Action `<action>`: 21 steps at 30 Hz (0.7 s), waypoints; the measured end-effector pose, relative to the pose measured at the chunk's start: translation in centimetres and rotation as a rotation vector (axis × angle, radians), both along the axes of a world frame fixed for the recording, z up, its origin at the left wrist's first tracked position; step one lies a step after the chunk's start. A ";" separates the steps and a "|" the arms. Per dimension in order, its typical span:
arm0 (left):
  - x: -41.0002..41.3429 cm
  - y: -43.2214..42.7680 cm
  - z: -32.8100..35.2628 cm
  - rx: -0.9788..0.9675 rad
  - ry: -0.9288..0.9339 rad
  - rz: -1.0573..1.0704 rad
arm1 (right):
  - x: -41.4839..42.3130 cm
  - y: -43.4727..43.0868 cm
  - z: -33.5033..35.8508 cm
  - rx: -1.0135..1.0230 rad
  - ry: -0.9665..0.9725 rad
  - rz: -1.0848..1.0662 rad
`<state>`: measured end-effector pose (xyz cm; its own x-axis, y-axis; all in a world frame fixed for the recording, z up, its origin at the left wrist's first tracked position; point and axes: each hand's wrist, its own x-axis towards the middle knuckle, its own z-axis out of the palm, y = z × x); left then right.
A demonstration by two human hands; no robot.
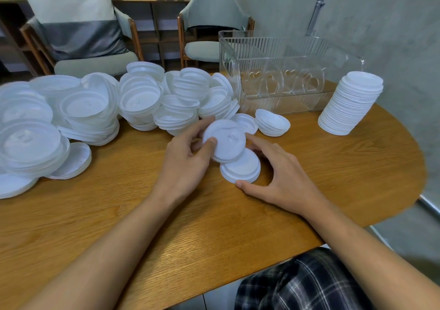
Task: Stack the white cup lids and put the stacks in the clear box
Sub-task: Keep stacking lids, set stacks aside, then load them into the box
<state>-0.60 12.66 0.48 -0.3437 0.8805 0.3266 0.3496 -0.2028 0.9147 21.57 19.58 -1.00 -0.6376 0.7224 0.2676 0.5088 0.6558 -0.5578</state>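
Observation:
My left hand point(188, 157) grips a white cup lid point(226, 140), thumb on its top face, just above a short stack of lids point(240, 167) on the table. My right hand point(278, 171) curves round that short stack, thumb at its near edge and forefinger touching the held lid's right rim. A large loose heap of white lids point(95, 109) covers the table's left and middle. A tall, leaning stack of lids point(351, 102) stands at the right. The clear ribbed box point(281, 71) sits at the back right; I see no lids in it.
The round wooden table point(166, 214) ends close at the right and near edge. A few loose lids point(272, 122) lie in front of the box. Two chairs point(209, 24) stand behind the table. A grey wall rises at the right.

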 end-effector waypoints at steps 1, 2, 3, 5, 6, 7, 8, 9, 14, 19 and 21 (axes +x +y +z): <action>0.2 -0.1 -0.1 -0.013 0.055 0.001 | 0.0 0.0 0.0 -0.014 0.009 0.003; 0.4 -0.1 -0.2 -0.025 0.124 0.007 | 0.0 0.0 0.1 -0.025 0.014 0.005; 0.6 -0.3 -0.3 -0.038 0.200 0.014 | 0.0 0.0 0.1 -0.028 0.018 0.007; 0.7 -0.5 -0.7 -0.059 0.357 0.016 | 0.0 -0.1 0.1 -0.005 0.023 0.019; 0.7 -0.5 -0.9 -0.071 0.437 0.018 | 0.1 0.0 0.0 0.014 0.022 0.026; 0.7 -0.5 -1.1 -0.094 0.505 0.020 | 0.1 0.0 -0.1 0.029 0.018 0.032; 0.7 -0.5 -1.2 -0.116 0.546 0.018 | 0.0 0.1 -0.2 0.040 0.016 0.034; 0.7 -0.5 -1.2 -0.120 0.559 0.008 | 0.1 0.2 -0.4 0.047 0.016 0.035; 0.7 -0.8 -0.6 -0.081 0.456 -0.236 | 0.1 0.2 -0.5 0.069 0.045 0.071; 0.7 -0.4 -1.0 -0.063 0.379 -0.161 | 0.1 0.1 -0.3 0.047 0.043 0.058; 0.6 -0.4 -1.0 -0.054 0.413 -0.072 | 0.1 0.1 -0.3 0.042 0.035 0.061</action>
